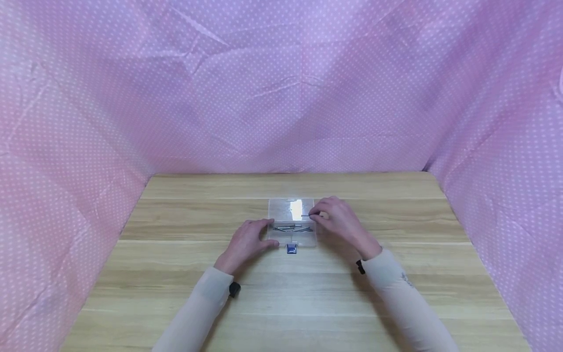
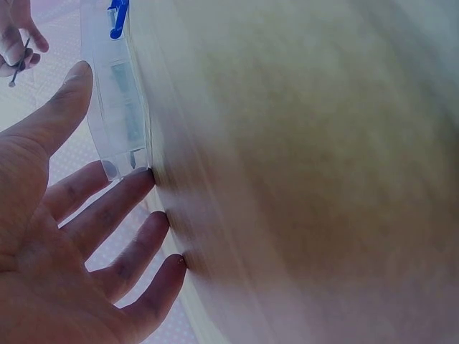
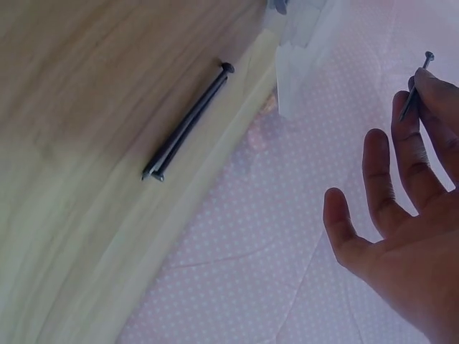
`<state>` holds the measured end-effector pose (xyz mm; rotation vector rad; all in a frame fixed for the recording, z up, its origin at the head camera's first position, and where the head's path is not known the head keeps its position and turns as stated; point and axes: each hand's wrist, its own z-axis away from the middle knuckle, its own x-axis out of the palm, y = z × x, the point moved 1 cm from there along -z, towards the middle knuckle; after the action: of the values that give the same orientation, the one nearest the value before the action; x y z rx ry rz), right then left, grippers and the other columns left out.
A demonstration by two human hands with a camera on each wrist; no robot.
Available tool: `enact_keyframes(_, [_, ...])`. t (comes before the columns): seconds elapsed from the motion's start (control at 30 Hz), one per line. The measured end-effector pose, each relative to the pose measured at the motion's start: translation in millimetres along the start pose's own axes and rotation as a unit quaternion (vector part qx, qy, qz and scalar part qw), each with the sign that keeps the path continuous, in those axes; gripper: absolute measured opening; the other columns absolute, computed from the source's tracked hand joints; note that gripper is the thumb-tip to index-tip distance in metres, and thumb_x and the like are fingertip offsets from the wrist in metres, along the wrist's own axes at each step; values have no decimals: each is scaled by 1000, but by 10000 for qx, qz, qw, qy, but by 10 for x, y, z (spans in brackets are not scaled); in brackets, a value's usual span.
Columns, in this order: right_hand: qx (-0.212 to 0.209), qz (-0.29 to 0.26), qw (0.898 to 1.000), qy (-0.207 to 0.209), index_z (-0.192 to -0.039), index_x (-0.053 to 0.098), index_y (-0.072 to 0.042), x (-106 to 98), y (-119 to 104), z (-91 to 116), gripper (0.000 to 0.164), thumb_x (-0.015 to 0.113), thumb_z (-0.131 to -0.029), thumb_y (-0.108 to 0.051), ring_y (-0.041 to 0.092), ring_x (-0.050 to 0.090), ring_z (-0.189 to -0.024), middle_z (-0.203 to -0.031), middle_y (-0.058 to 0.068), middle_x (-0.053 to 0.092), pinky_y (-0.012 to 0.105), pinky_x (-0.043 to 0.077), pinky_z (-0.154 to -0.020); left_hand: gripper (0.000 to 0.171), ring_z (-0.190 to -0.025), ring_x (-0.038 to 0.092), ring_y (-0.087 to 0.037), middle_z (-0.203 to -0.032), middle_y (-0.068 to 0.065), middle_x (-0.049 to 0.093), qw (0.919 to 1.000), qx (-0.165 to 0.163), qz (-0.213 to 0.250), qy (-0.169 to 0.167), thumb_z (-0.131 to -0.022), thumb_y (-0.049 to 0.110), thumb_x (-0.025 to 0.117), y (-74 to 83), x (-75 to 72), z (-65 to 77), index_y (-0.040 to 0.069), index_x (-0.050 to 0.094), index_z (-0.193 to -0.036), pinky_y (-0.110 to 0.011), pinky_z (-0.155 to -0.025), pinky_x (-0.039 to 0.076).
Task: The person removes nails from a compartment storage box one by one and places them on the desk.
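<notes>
Right hand (image 1: 339, 218) pinches a nail (image 3: 409, 107) near the open box (image 1: 303, 239); left hand (image 1: 246, 238), spread, apparently touches its left edge.

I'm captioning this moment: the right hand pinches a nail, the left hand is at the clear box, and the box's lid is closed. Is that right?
Not quite: the lid is open, as the head view shows, beyond the part with the loose nails. The right hand pinches a nail, and the left hand is at the clear box.
</notes>
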<state>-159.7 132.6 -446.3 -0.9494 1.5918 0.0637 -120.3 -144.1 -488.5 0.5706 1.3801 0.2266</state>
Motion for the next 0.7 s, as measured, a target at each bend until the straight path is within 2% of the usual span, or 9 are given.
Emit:
enact_keyframes(0.3, [228, -4, 9996, 142, -99, 80, -14, -88, 11, 46, 8, 79, -92, -16, 27, 64, -106, -104, 2, 76, 52, 50, -96, 76, -131, 55, -34, -144, -9, 62, 10000, -7, -7, -15, -82, 45, 86, -6, -3, -5, 15, 60, -146, -53, -111, 44])
enact_keyframes(0.7, [218, 33, 9993, 298, -99, 80, -13, -136, 77, 141, 8, 80, -92, -17, 27, 65, -103, -100, 0, 75, 52, 50, -95, 76, -130, 55, -34, -144, -8, 63, 9999, -87, -49, -64, -82, 46, 86, -1, 7, -11, 15, 59, -146, -52, -110, 45])
